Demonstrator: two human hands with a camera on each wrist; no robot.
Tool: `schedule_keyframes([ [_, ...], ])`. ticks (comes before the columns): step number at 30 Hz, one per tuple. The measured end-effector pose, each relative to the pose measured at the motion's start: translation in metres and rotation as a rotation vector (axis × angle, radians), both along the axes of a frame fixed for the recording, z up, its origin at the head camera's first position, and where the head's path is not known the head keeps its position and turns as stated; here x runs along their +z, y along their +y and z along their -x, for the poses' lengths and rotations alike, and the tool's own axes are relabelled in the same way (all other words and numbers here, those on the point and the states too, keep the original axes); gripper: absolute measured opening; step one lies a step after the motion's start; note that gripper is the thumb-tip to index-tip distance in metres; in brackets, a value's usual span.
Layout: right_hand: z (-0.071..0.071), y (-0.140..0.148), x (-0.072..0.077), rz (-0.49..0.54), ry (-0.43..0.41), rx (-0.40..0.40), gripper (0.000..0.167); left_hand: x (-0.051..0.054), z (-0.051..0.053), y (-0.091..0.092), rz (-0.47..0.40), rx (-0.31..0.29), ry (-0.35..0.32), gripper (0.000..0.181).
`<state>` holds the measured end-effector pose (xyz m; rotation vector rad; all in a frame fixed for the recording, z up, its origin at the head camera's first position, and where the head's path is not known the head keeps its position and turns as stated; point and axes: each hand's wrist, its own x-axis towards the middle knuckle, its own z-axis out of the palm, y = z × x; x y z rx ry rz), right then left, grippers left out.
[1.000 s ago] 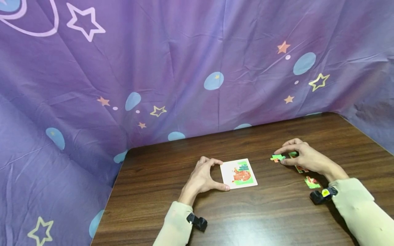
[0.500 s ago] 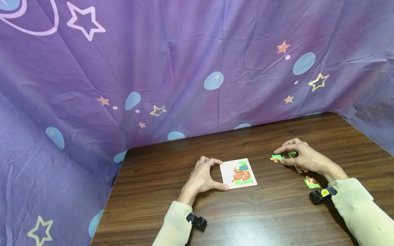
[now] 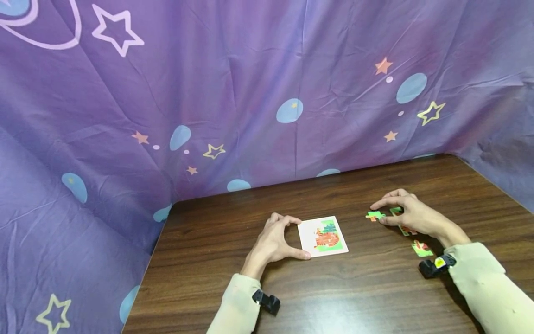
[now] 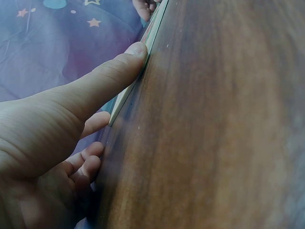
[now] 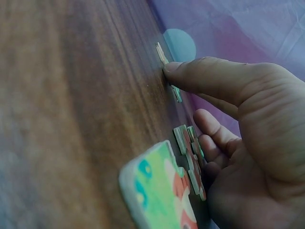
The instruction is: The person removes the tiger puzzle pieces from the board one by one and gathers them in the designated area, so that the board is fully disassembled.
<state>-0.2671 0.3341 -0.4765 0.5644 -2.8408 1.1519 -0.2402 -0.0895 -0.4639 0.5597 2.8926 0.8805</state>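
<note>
A square white-framed puzzle board (image 3: 307, 237) with a partly filled orange-and-green animal picture lies flat on the table. My left hand (image 3: 272, 242) holds it by its left side, thumb at the near corner and index finger at the far one. In the left wrist view the board (image 4: 118, 106) shows edge-on beneath the thumb. To the right, my right hand (image 3: 414, 216) pinches a green-and-orange puzzle piece (image 3: 374, 215) between thumb and fingers, at table level. The right wrist view has this piece (image 5: 162, 53) at the thumb tip, partly covered.
Under and beside the right hand lie more puzzle pieces (image 5: 189, 164), partly hidden by it. A green-and-red piece (image 3: 422, 248) rests nearer the right wrist. A purple star-patterned curtain (image 3: 250, 93) hangs behind the brown wooden table (image 3: 333, 292).
Both hands stay nearly still. The pinched puzzle piece has shifted very slightly left; the board has not visibly moved.
</note>
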Motion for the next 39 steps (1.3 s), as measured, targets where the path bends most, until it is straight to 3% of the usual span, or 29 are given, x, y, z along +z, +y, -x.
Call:
schedule_keyframes([
  [6,0.000,0.003,0.001,-0.005,-0.008,-0.012,0.050,0.001,-0.001,0.000,-0.004,0.000,-0.002,0.096],
  [12,0.000,0.003,0.010,0.061,0.064,0.003,0.054,0.000,0.000,0.001,0.000,-0.001,-0.003,0.095],
  [17,-0.004,-0.005,0.036,0.137,0.072,-0.046,0.059,-0.001,0.001,0.001,0.002,-0.001,-0.002,0.095],
  [21,-0.009,-0.019,0.061,0.173,0.124,-0.063,0.057,-0.001,0.000,0.001,-0.008,0.003,-0.008,0.095],
  [25,-0.011,-0.039,0.083,0.252,0.154,-0.027,0.053,0.000,0.001,0.000,-0.013,0.005,-0.007,0.095],
  [29,-0.013,-0.059,0.096,0.330,0.162,0.055,0.053,0.000,0.002,-0.001,-0.014,0.006,-0.001,0.095],
  [33,-0.013,-0.081,0.095,0.364,0.144,0.121,0.052,-0.002,0.002,-0.001,-0.021,0.006,0.002,0.095],
  [39,-0.008,-0.111,0.076,0.376,0.098,0.177,0.049,-0.002,0.002,0.001,-0.017,0.004,0.006,0.095],
])
